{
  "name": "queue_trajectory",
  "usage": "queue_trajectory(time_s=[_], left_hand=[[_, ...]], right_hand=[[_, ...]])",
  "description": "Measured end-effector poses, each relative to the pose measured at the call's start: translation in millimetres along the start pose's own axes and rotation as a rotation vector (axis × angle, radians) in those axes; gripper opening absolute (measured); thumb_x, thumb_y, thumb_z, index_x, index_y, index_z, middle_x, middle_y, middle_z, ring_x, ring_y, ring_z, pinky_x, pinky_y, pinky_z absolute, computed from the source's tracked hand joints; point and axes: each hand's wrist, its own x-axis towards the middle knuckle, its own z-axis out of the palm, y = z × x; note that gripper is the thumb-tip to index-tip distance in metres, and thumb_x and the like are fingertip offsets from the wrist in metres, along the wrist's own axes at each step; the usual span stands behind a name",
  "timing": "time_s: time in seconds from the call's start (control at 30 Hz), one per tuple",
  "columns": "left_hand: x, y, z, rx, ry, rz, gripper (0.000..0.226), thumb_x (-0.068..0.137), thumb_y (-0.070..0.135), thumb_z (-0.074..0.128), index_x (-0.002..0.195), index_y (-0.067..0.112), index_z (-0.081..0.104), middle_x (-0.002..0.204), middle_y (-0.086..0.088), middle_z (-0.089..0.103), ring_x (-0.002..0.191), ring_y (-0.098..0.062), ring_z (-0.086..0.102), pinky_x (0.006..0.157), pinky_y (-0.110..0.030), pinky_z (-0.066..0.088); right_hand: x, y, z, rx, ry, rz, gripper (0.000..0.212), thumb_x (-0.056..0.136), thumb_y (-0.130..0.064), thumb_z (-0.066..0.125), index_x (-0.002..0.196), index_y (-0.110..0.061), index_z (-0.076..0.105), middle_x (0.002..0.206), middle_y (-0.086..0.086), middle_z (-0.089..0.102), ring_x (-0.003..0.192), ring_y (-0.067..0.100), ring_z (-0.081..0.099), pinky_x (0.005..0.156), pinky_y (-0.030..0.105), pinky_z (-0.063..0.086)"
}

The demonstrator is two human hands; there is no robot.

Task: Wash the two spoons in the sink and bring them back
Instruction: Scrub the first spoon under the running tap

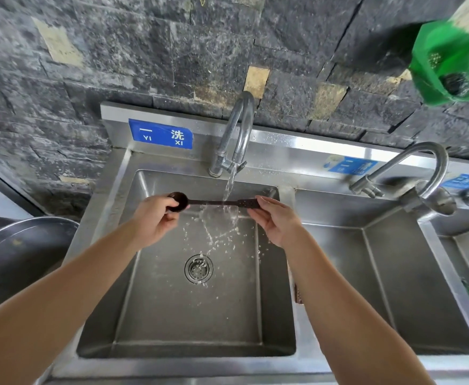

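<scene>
Both forearms reach over the sink [108, 195], left hand [155, 218] grasping the spoon [213, 202] bowl, right hand [279, 220] pinching its handle under the tap's stream [229, 186]; rinsing is underway, and turning it seems next.

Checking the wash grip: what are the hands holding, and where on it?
One dark spoon, level under the running tap: the left hand grips its bowl end, the right hand its handle end.

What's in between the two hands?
In the head view, the dark spoon stretches from the left hand to the right hand. Water from the tap falls onto its handle midway between them.
</scene>
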Motion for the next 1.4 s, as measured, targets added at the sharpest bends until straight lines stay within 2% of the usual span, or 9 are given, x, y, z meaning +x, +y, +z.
queue_trajectory(time_s=[0.33,0.53,0.67,0.83,0.97,1.03,1.13,1.23,1.4], left_hand=[[15.0,-28.1,64.3,-0.050,-0.019,-0.042,0.016,0.095,0.008,0.048,0.109,-0.001,0.047,0.091,-0.017,0.049,0.041,-0.009,0.040,0.032,-0.018,0.032],[24.9,-44.0,83.2,-0.079,0.066,-0.072,0.033,0.097,0.029,0.055,0.119,0.004,0.054,0.073,-0.004,0.047,0.043,-0.008,0.032,0.030,-0.018,0.027],[28.7,-51.1,95.1,-0.061,0.057,-0.102,0.034,0.098,0.041,0.048,0.089,0.011,0.063,0.068,-0.002,0.052,0.041,-0.009,0.031,0.037,-0.020,0.022],[36.7,-47.1,108.4,-0.414,0.047,-0.076,0.028,0.098,0.029,0.051,0.084,0.006,0.058,0.076,-0.010,0.061,0.066,-0.020,0.057,0.063,-0.029,0.049],[45.4,-44.2,115.1,-0.673,-0.058,-0.062,0.020,0.090,0.013,0.055,0.071,0.009,0.054,0.062,-0.004,0.051,0.050,-0.013,0.050,0.046,-0.023,0.045],[49.6,-45.1,117.2,-0.675,-0.127,-0.089,0.022,0.086,0.012,0.055,0.065,0.012,0.051,0.055,0.001,0.047,0.043,-0.009,0.044,0.042,-0.020,0.040],[54.5,-48.4,121.3,-0.685,-0.133,-0.110,0.026,0.089,0.014,0.047,0.063,0.012,0.048,0.051,0.001,0.047,0.038,-0.011,0.042,0.040,-0.019,0.037],[57.7,-53.6,125.0,-0.669,-0.064,-0.087,0.028,0.091,0.012,0.037,0.065,0.011,0.046,0.047,-0.001,0.046,0.034,-0.013,0.042,0.038,-0.017,0.038],[56.3,-51.9,120.5,-0.689,-0.055,-0.116,0.025,0.093,0.013,0.041,0.071,0.009,0.051,0.052,-0.001,0.052,0.038,-0.010,0.049,0.037,-0.018,0.043]], right_hand=[[3.8,-33.5,-64.2,-0.029,-0.009,-0.051,0.012,0.089,0.007,0.062,0.100,0.008,0.067,0.094,0.027,0.072,0.074,0.033,0.075,0.059,0.032,0.062],[-16.5,-32.8,-85.8,-0.642,-0.200,-0.123,0.022,0.090,-0.005,0.067,0.110,0.005,0.068,0.082,0.022,0.066,0.058,0.023,0.061,0.053,0.026,0.054],[-28.4,-20.6,-85.2,-0.987,-0.357,-0.068,0.015,0.095,-0.014,0.062,0.098,-0.003,0.072,0.069,0.007,0.063,0.050,0.012,0.044,0.045,0.022,0.032],[-34.5,-7.6,-76.6,-0.831,-0.482,0.173,0.032,0.104,-0.024,0.044,0.084,-0.003,0.058,0.057,0.001,0.043,0.046,0.011,0.025,0.046,0.028,0.011],[-34.8,-3.6,-80.0,-0.513,-0.495,0.396,0.040,0.104,-0.035,0.040,0.069,-0.017,0.049,0.055,-0.006,0.021,0.046,0.011,0.015,0.038,0.023,0.012],[-36.5,-4.8,-80.8,-0.690,-0.397,0.240,0.041,0.103,-0.036,0.041,0.068,-0.017,0.049,0.051,-0.006,0.029,0.041,0.011,0.023,0.034,0.025,0.024],[-42.8,-9.3,-80.2,-1.488,-0.037,-0.483,0.038,0.102,-0.040,0.041,0.072,-0.017,0.047,0.059,0.006,0.057,0.052,0.026,0.055,0.053,0.037,0.050],[-49.3,-10.0,-73.7,-1.710,0.083,-0.707,0.035,0.101,-0.044,0.038,0.076,-0.021,0.044,0.068,0.010,0.062,0.065,0.037,0.060,0.057,0.035,0.044],[-63.0,1.1,-72.1,-0.664,-0.388,0.194,0.043,0.103,-0.036,0.042,0.065,-0.018,0.050,0.052,-0.005,0.028,0.042,0.012,0.021,0.038,0.024,0.020]])
